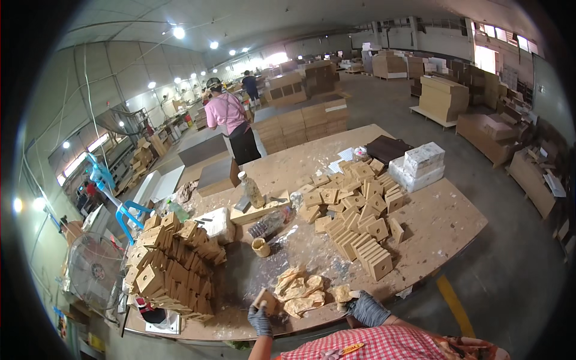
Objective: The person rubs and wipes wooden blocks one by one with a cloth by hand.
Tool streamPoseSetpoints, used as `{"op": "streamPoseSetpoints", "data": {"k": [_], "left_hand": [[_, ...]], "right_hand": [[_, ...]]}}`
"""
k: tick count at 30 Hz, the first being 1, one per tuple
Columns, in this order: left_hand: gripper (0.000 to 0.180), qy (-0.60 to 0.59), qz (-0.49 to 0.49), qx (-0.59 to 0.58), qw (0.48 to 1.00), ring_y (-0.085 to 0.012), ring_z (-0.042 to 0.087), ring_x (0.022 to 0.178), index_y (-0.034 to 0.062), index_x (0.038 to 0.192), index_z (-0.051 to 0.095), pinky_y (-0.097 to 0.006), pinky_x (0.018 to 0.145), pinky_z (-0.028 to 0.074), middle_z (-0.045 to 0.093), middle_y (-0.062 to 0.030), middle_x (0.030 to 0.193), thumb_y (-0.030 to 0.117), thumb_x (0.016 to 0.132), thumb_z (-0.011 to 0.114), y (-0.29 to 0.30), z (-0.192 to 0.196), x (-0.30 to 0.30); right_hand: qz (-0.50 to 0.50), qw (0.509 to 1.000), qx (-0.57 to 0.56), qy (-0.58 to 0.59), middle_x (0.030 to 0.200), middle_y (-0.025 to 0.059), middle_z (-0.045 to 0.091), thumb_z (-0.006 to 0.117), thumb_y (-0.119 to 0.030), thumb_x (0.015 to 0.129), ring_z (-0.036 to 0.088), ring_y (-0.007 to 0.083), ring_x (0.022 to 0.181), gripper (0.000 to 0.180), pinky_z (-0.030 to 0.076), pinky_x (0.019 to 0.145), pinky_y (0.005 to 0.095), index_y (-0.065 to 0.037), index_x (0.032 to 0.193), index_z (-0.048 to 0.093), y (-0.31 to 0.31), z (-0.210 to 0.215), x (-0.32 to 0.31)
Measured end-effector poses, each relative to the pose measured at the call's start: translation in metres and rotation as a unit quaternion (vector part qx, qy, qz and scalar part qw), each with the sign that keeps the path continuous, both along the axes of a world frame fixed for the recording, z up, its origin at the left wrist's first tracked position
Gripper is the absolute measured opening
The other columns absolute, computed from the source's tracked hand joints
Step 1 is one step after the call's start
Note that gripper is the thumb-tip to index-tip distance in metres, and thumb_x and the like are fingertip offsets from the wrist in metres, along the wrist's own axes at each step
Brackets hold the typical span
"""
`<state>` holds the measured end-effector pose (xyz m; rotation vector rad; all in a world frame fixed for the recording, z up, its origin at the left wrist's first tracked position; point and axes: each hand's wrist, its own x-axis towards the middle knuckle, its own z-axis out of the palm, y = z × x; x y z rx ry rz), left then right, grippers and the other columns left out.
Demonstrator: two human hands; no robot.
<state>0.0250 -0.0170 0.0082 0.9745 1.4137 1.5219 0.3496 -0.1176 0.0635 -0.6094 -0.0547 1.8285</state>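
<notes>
My left hand, in a grey glove, is closed on a small brown wooden block at the near edge of the table. My right hand, gloved the same way, pinches a crumpled yellowish rag a little to the right. Between the two hands lies a larger heap of crumpled, stained cloth. Beyond it stands a small open tan cup. Stacked wooden blocks with holes rise left of my left hand. More square blocks with holes lie in rows and a loose pile at the right.
The worktable is stained. On it are a plastic bottle, a lying clear bottle and white wrapped packages. A caged fan stands at the left. A person in a pink shirt works beyond the table.
</notes>
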Motion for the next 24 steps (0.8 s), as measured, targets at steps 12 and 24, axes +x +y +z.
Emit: {"op": "streamPoseSetpoints", "data": {"k": [12,24], "left_hand": [[0.040,-0.463,-0.183,-0.095,0.862,-0.0248,0.059,0.097,0.0033,0.114,0.052,-0.036,0.087,0.049,0.060,-0.0092,0.106,0.014,0.077,0.058,-0.007,0.082,0.017],[0.048,-0.405,-0.352,-0.186,0.824,-0.0244,0.054,0.108,0.0052,0.123,0.045,-0.040,0.094,0.044,0.055,-0.0085,0.117,0.019,0.080,0.063,-0.035,0.172,0.124]], "right_hand": [[-0.060,0.993,0.095,-0.038,0.096,0.0137,0.061,0.054,-0.016,0.087,0.060,0.0262,0.088,0.029,0.052,0.079,0.0406,0.002,0.110,0.053,0.019,0.035,0.024],[-0.040,0.999,0.035,-0.001,0.060,0.0008,0.053,0.039,-0.017,0.093,0.053,0.0143,0.064,0.022,0.044,0.088,0.0332,-0.010,0.101,0.058,0.044,0.079,0.009]]}}
